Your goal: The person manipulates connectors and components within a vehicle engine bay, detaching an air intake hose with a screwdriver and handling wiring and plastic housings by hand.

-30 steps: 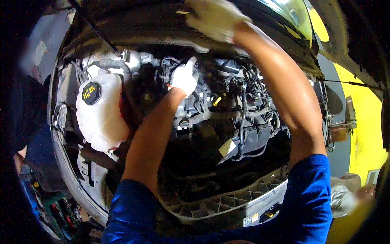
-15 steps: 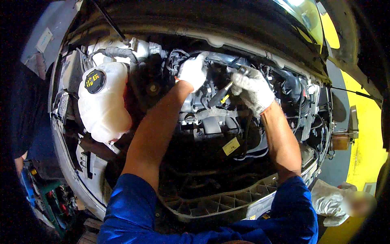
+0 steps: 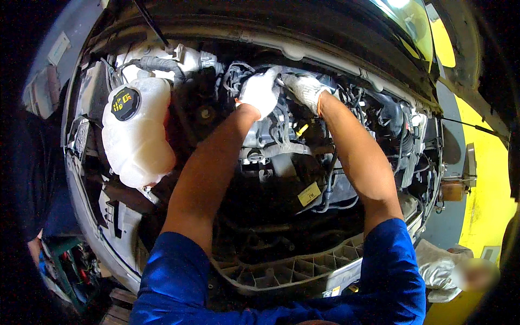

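Both my hands wear white knit gloves and reach into the rear of an engine bay. My left hand (image 3: pixel 260 95) is closed at the dark pipework behind the engine, and its glove is washed out by light. Close beside it, my right hand (image 3: pixel 306 91) has its fingers curled toward the same spot. What either hand grips is hidden. Below them lie wiring and a ribbed hose (image 3: pixel 281 149) across the engine top. A yellow dipstick handle (image 3: pixel 302 130) stands just under my right wrist.
A white coolant tank (image 3: pixel 138 138) with a black cap (image 3: pixel 125 103) stands at the left. The raised hood (image 3: pixel 325 32) overhangs the far side, and a hood strut (image 3: pixel 149 24) slants down at upper left. The front crossmember (image 3: pixel 292 271) runs along the near edge. Another person's hand (image 3: pixel 36 252) shows at far left.
My right hand has moved left and away from me, up against my left hand. The dark-handled tool that it held is out of sight. My left hand has stayed nearly in place.
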The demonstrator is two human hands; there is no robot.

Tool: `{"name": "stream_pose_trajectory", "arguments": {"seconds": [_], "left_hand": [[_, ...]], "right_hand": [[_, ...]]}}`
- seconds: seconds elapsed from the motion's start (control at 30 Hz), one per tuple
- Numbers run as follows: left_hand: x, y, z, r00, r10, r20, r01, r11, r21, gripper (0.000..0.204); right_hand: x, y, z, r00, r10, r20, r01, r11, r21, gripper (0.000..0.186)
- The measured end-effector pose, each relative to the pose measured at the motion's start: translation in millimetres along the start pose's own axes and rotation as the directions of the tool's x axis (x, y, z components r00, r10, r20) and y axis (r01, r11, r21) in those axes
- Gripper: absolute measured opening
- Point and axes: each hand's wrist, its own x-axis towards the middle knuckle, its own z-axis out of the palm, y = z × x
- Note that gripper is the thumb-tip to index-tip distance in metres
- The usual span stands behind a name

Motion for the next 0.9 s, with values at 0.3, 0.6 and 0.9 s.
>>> {"name": "stream_pose_trajectory", "arguments": {"seconds": [0.3,0.6,0.9], "left_hand": [[0,-2,2,1.0,-0.003,0.002,0.003,1.0,-0.011,0.049],[4,0,0,0.994,-0.08,0.076,0.079,0.997,0.015,0.053],[3,1,-2,0.997,-0.036,0.07,0.036,0.999,-0.001,0.051]], "right_hand": [[-2,-9,-5,0.992,-0.119,0.04,0.123,0.984,-0.127,0.043],[25,20,43,0.983,-0.114,-0.141,0.03,0.871,-0.491,0.046],[7,31,22,0.955,0.151,0.255,-0.293,0.606,0.739,0.022]]}}
